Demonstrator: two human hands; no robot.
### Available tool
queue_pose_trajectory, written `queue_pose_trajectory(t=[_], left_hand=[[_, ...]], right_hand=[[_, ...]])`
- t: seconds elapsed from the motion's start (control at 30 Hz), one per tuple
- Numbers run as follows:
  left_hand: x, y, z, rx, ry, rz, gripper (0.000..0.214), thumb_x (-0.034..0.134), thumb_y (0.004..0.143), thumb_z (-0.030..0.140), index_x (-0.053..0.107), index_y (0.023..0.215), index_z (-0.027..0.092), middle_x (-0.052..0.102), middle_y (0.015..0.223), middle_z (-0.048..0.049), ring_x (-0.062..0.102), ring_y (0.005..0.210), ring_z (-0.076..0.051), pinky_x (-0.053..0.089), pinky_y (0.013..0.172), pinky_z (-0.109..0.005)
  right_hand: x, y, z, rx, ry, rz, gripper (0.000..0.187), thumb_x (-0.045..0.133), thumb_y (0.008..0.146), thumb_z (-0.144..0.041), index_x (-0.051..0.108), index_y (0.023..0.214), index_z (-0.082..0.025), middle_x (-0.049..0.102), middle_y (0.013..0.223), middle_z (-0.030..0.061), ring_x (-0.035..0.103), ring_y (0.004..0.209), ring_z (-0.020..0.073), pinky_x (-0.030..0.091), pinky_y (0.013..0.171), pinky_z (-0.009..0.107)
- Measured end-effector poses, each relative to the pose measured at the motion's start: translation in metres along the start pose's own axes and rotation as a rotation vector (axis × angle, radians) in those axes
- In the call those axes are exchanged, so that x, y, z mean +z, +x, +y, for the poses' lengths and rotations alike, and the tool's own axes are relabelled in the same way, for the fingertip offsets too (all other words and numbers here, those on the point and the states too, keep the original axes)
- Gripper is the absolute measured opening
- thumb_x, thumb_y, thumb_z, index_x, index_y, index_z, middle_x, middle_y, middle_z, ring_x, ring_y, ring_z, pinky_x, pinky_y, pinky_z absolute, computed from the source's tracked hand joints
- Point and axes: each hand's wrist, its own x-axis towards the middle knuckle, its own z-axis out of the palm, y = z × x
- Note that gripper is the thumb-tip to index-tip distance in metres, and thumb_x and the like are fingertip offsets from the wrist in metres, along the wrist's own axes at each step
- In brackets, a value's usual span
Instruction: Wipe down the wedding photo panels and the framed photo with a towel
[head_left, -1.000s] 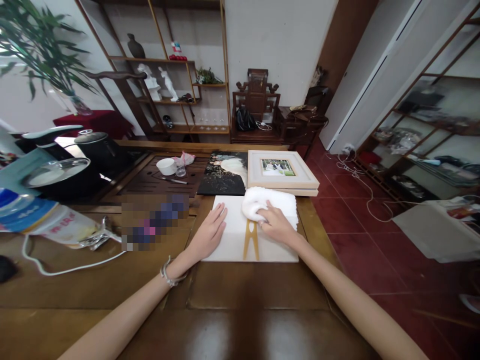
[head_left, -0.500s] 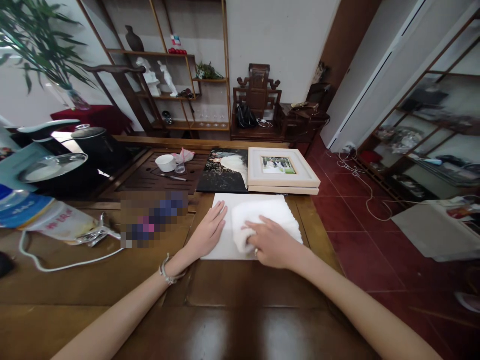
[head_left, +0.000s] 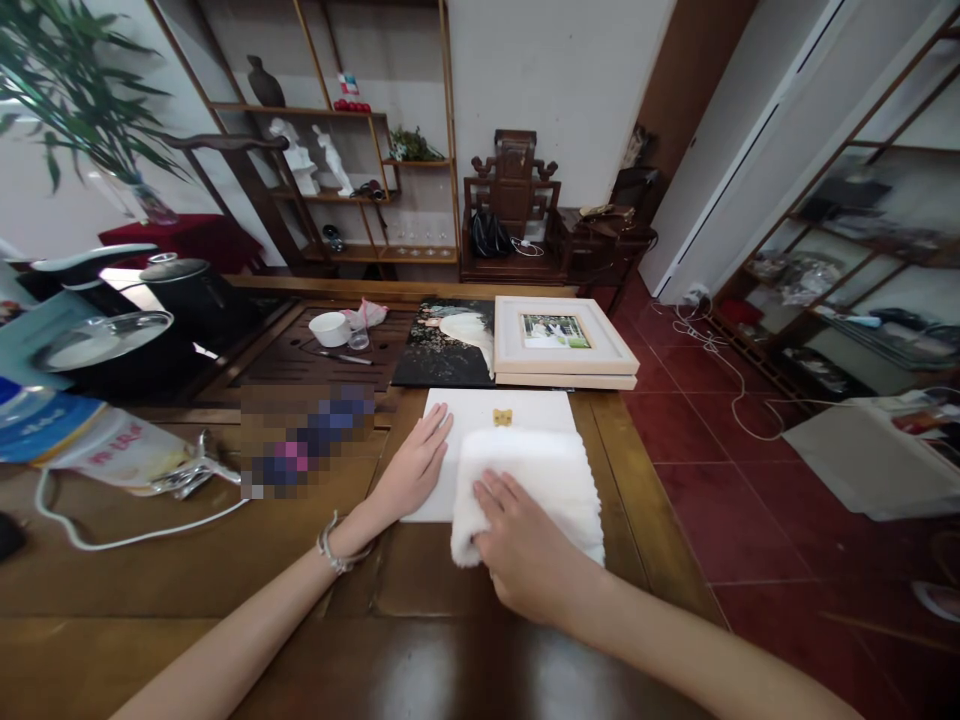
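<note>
A flat white board (head_left: 461,407) lies on the wooden table, with a small gold fitting (head_left: 502,417) near its far edge. My left hand (head_left: 415,465) rests flat on the board's left side, fingers stretched out. In my right hand (head_left: 525,540) is a fluffy white cloth (head_left: 536,460), gripped at its near left part and pressed over the near right of the board. The cloth hangs past the board's near edge and hides much of its surface.
Beyond the board lie a dark photo panel (head_left: 442,345) and stacked pale picture frames (head_left: 626,350). A slotted tea tray (head_left: 277,365) holds a white bowl (head_left: 328,328). At left stand a lidded pan (head_left: 109,350), a plastic package (head_left: 127,445) and a white cable (head_left: 135,540).
My right hand has drawn the cloth toward me, uncovering the gold fitting and the far part of the board. My left hand has stayed in place on the board.
</note>
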Motion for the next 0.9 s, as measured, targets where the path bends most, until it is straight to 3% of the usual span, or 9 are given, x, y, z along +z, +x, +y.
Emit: queue_pose_trajectory(t=[0.13, 0.33, 0.47, 0.63, 0.73, 0.8, 0.9], left_hand=[[0.001, 0.000, -0.001, 0.010, 0.012, -0.003, 0.046, 0.026, 0.096, 0.026, 0.030, 0.141, 0.018, 0.026, 0.149, -0.0114, 0.018, 0.139, -0.024, 0.019, 0.113, -0.048], [0.001, 0.000, -0.002, 0.010, -0.036, 0.004, 0.046, 0.027, 0.096, 0.027, 0.031, 0.141, 0.019, 0.027, 0.149, -0.0113, 0.018, 0.139, -0.023, 0.018, 0.113, -0.048], [0.000, 0.000, -0.003, -0.063, -0.142, 0.022, 0.047, 0.027, 0.096, 0.028, 0.031, 0.141, 0.018, 0.029, 0.148, -0.0101, 0.023, 0.137, -0.022, 0.019, 0.113, -0.043], [-0.007, 0.001, 0.002, -0.186, -0.242, 0.101, 0.049, 0.026, 0.096, 0.032, 0.024, 0.143, 0.018, 0.035, 0.145, -0.0084, 0.036, 0.132, -0.019, 0.026, 0.111, -0.038], [-0.012, 0.001, 0.010, -0.162, -0.237, 0.127, 0.049, 0.027, 0.096, 0.032, 0.026, 0.143, 0.017, 0.036, 0.145, -0.0087, 0.036, 0.132, -0.019, 0.026, 0.111, -0.037], [-0.013, -0.001, 0.016, -0.111, -0.201, 0.109, 0.050, 0.032, 0.095, 0.032, 0.029, 0.142, 0.016, 0.035, 0.145, -0.0097, 0.034, 0.133, -0.020, 0.025, 0.112, -0.039], [-0.010, -0.003, 0.020, -0.047, -0.135, 0.028, 0.046, 0.039, 0.093, 0.030, 0.040, 0.136, 0.018, 0.040, 0.142, -0.0096, 0.034, 0.133, -0.023, 0.020, 0.112, -0.046]], right_hand=[[-0.002, -0.002, 0.008, -0.008, 0.089, 0.008, 0.029, 0.050, 0.078, -0.021, 0.069, 0.095, -0.007, 0.051, 0.130, 0.0228, 0.043, 0.125, 0.0342, 0.030, 0.105, 0.046], [0.014, 0.049, 0.050, 0.186, 0.032, 0.127, 0.032, 0.049, 0.079, -0.018, 0.066, 0.104, -0.009, 0.050, 0.132, 0.0199, 0.039, 0.127, 0.0315, 0.027, 0.107, 0.045], [0.021, 0.069, 0.049, 0.163, -0.036, 0.165, 0.033, 0.048, 0.079, -0.017, 0.066, 0.105, -0.005, 0.048, 0.132, 0.0250, 0.037, 0.128, 0.0367, 0.023, 0.106, 0.052], [0.012, 0.040, 0.021, -0.104, 0.019, 0.135, 0.025, 0.051, 0.076, -0.018, 0.071, 0.088, -0.010, 0.052, 0.129, 0.0206, 0.041, 0.125, 0.0342, 0.025, 0.106, 0.048], [0.002, 0.013, 0.011, -0.194, 0.102, 0.086, 0.024, 0.052, 0.074, -0.020, 0.070, 0.087, -0.011, 0.056, 0.125, 0.0166, 0.044, 0.123, 0.0298, 0.027, 0.106, 0.042], [-0.003, 0.001, 0.012, -0.166, 0.161, 0.056, 0.024, 0.052, 0.073, -0.019, 0.070, 0.087, -0.012, 0.060, 0.121, 0.0152, 0.048, 0.119, 0.0268, 0.031, 0.104, 0.038], [-0.007, 0.000, 0.027, 0.025, 0.231, 0.059, 0.024, 0.049, 0.072, -0.016, 0.069, 0.086, -0.012, 0.063, 0.112, 0.0160, 0.056, 0.106, 0.0252, 0.037, 0.096, 0.038]])
